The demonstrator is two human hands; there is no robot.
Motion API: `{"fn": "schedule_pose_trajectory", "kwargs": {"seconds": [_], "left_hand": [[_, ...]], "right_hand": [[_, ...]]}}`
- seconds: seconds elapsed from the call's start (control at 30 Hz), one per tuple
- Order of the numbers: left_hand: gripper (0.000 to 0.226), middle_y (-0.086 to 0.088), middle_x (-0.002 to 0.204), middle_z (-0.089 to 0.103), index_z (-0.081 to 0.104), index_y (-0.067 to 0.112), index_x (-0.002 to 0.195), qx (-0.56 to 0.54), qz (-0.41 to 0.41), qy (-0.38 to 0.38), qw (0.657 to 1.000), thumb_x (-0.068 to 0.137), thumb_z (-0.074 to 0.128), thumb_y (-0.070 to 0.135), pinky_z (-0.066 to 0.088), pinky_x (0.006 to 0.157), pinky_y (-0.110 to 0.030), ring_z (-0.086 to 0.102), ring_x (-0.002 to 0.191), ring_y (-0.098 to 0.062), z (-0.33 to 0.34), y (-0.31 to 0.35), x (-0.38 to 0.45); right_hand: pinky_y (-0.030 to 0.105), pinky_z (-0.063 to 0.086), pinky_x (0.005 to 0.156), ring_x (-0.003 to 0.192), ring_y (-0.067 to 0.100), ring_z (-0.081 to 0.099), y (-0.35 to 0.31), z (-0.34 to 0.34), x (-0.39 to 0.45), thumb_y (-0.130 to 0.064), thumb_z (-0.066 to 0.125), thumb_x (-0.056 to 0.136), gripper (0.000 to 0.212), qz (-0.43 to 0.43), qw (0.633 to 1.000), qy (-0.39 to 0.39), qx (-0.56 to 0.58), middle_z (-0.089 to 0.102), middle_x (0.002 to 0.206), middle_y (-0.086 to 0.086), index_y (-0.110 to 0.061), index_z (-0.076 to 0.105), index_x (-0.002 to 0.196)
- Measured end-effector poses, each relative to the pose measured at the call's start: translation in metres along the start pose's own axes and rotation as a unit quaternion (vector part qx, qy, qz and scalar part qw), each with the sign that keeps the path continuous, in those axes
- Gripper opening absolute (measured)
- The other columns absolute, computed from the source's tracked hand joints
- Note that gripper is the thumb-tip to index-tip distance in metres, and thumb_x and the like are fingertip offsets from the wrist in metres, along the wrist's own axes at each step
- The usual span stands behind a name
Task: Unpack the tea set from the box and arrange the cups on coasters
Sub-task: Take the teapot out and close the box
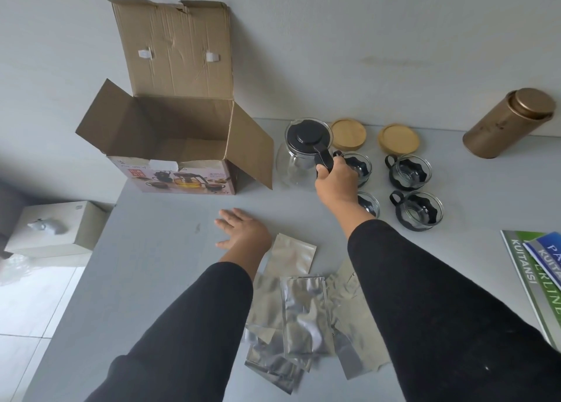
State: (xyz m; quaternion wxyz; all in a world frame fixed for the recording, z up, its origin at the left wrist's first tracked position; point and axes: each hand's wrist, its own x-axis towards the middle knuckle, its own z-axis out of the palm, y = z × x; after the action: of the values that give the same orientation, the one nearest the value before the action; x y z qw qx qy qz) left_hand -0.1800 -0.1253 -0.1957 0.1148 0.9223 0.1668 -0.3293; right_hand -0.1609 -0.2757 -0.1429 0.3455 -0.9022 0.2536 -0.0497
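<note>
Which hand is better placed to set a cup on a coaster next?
Right. The right hand grips the teapot handle among the cups and coasters; the left hand lies flat, farther away.

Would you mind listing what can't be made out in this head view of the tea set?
- Near-left cup: mostly hidden behind the right hand and its sleeve.
- Teapot handle: the right hand's grip covers its lower part.
- Box interior: the front wall and shadow hide the bottom, so anything left inside is unknown.
- Booklets: cut off by the right edge, titles incomplete.
- Box label print: too small to read.
</note>
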Motion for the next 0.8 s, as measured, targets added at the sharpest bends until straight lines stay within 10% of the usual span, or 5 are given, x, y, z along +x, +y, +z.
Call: {"fn": "schedule_pose_trajectory", "kwargs": {"seconds": [0.2, 0.4, 0.57, 0.8], "left_hand": [[0.094, -0.014, 0.157, -0.019, -0.013, 0.007, 0.15, -0.036, 0.018, 0.007, 0.999, 0.093, 0.058, 0.029, 0.019, 0.114, -0.055, -0.011, 0.146, -0.035, -0.002, -0.008, -0.004], [0.057, -0.013, 0.141, 0.038, 0.036, 0.002, 0.14, -0.186, 0.016, 0.111, 0.976, 0.099, 0.037, 0.042, 0.037, 0.104, -0.044, 0.041, 0.129, -0.031, -0.027, -0.048, -0.007], [0.056, -0.017, 0.139, 0.042, 0.025, 0.017, 0.149, -0.259, -0.059, 0.149, 0.953, 0.101, 0.021, 0.045, 0.041, 0.106, -0.042, 0.046, 0.126, -0.032, -0.08, -0.083, 0.014], [0.072, -0.013, 0.144, 0.038, 0.03, 0.007, 0.141, -0.413, -0.084, 0.254, 0.871, 0.093, 0.032, 0.061, 0.036, 0.108, -0.045, 0.041, 0.131, -0.032, -0.154, -0.118, 0.044]], "right_hand": [[0.033, 0.037, 0.091, 0.115, 0.033, 0.048, 0.002, 0.002, -0.003, -0.027, 0.059, 0.089, 0.046, -0.016, 0.999, 0.034, -0.001, 0.055, 0.12, 0.021, 0.004, 0.049, 0.121], [0.037, 0.048, 0.066, 0.08, 0.037, 0.057, -0.025, 0.003, -0.024, -0.014, 0.06, 0.072, 0.022, -0.197, 0.95, 0.237, -0.046, 0.06, 0.085, 0.017, 0.0, 0.062, 0.089], [0.031, 0.036, 0.057, 0.072, 0.036, 0.055, -0.068, 0.023, -0.037, -0.01, 0.049, 0.084, 0.02, -0.253, 0.962, 0.101, 0.0, 0.059, 0.073, 0.019, 0.003, 0.059, 0.073], [0.029, 0.037, 0.073, 0.085, 0.027, 0.049, -0.133, 0.06, -0.051, -0.048, 0.027, 0.098, 0.056, 0.053, 0.985, -0.157, 0.042, 0.052, 0.087, 0.013, -0.002, 0.057, 0.086]]}}
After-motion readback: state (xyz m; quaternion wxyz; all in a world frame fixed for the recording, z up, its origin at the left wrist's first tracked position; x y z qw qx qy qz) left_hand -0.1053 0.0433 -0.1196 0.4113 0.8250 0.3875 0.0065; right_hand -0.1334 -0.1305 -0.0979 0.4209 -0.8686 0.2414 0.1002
